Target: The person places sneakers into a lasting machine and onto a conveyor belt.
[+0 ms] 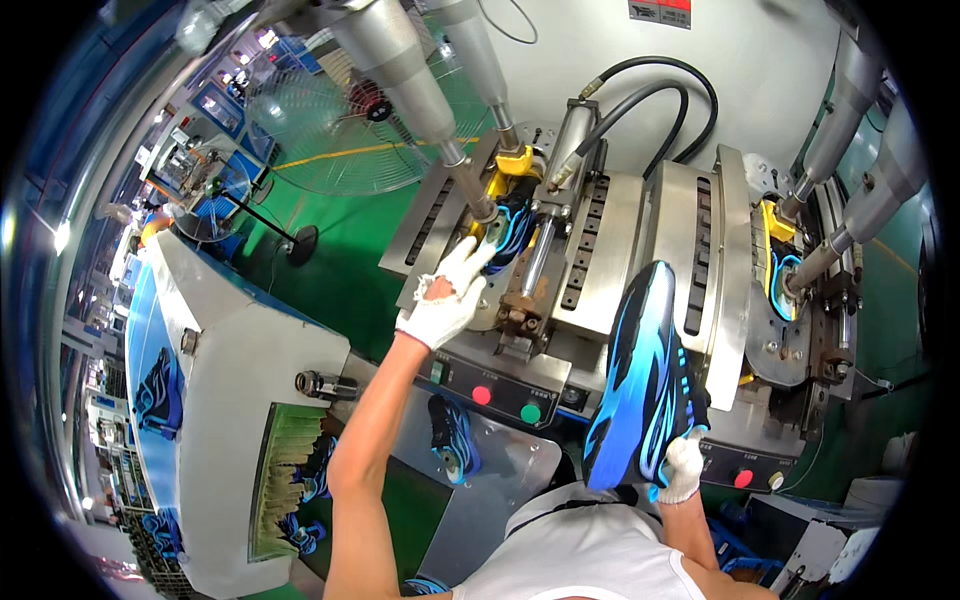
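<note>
My right hand, in a white knit glove, is closed on the heel end of a blue and black sneaker. The sneaker is held up in front of the machine, toe pointing away and its blue sole side facing left. My left hand wears a white glove with a worn hole. Its fingers stretch toward another blue and black sneaker in the left press station, at or very near its heel. Whether they touch it I cannot tell. A metal press rod comes down at that shoe, beside a yellow pad.
A third sneaker sits in the right station under slanted cylinders. Below the left station is a control panel with red and green buttons. A sneaker lies on a metal shelf. A bristle-curtained conveyor unit stands left, a fan behind.
</note>
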{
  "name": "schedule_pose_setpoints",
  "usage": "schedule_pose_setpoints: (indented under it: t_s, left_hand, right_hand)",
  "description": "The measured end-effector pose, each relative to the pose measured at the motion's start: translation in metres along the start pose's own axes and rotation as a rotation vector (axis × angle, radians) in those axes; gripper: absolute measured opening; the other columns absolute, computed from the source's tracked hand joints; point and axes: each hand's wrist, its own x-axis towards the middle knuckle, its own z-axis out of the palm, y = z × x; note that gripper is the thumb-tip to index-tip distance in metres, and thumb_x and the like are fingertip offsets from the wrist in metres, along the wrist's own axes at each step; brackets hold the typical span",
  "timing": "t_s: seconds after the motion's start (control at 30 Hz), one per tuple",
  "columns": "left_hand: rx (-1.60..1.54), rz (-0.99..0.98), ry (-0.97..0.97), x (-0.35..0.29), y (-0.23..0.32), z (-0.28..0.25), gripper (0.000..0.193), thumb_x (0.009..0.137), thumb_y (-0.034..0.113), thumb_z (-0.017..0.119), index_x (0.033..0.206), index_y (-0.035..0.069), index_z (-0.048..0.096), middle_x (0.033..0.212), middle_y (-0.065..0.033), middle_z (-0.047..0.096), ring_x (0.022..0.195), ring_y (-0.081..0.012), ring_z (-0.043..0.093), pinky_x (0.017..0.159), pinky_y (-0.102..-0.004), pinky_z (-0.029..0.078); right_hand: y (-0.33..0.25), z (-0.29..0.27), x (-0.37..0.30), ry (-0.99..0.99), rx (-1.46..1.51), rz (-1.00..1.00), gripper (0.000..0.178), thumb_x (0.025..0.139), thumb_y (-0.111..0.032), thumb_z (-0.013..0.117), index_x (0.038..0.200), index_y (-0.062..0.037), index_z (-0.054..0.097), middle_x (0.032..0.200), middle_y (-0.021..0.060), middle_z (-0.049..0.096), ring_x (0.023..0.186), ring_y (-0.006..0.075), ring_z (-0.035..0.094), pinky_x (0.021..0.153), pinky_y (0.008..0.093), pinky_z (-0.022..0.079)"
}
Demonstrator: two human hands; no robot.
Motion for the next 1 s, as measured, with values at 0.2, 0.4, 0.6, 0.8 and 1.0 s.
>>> schedule_pose_setpoints:
  t_s: [0.2,0.4,0.6,0.8,1.0]
  left_hand:
    - [0.080,-0.176,0.012,0.081,-0.066,0.084,0.076,0.088,0.022,0.073,0.157,0.014,0.040,0.154,-0.0279,0.042,0.140,-0.0469,0.043,0.116,-0.0490,0.038]
    - [0.245,-0.362,-0.033,0.139,-0.090,0.120,0.066,0.082,0.032,0.078,0.141,0.019,0.052,0.130,-0.0235,0.055,0.120,-0.0448,0.058,0.098,-0.0530,0.050]
    - [0.206,-0.376,0.018,0.131,-0.037,0.025,0.061,0.078,0.029,0.077,0.134,0.015,0.058,0.127,-0.0200,0.060,0.118,-0.0408,0.061,0.102,-0.0495,0.048]
    - [0.074,-0.324,0.434,-0.033,0.020,-0.055,0.056,0.077,0.022,0.083,0.128,0.012,0.062,0.126,-0.0170,0.061,0.112,-0.0372,0.065,0.098,-0.0448,0.053]
    - [0.138,-0.653,0.499,-0.250,0.046,-0.051,0.057,0.071,0.006,0.085,0.122,0.003,0.061,0.124,-0.0182,0.061,0.115,-0.0365,0.062,0.099,-0.0428,0.051]
  right_hand:
    - [-0.074,0.093,-0.007,0.374,0.055,0.155,0.013,0.101,-0.008,0.058,0.087,-0.0097,0.056,0.067,-0.0019,0.045,0.062,0.0176,0.055,0.075,0.0373,0.051]
    - [-0.069,0.076,-0.011,0.262,-0.048,0.080,0.058,0.085,-0.004,0.074,0.132,-0.0027,0.039,0.122,0.0117,0.051,0.106,0.0267,0.060,0.100,0.0434,0.052]
    - [-0.066,0.049,-0.010,0.097,-0.379,-0.011,0.027,0.085,-0.005,0.068,0.107,-0.0005,0.055,0.100,0.0056,0.059,0.085,0.0156,0.058,0.077,0.0325,0.049]
    - [-0.067,0.173,0.073,0.068,-0.196,0.079,0.028,0.090,-0.008,0.072,0.115,0.0034,0.066,0.097,0.0077,0.073,0.081,0.0174,0.072,0.074,0.0324,0.062]
    - [-0.009,0.307,0.277,-0.155,0.079,0.342,0.015,0.095,-0.004,0.066,0.109,-0.0058,0.067,0.100,0.0095,0.074,0.087,0.0250,0.074,0.076,0.0436,0.064]
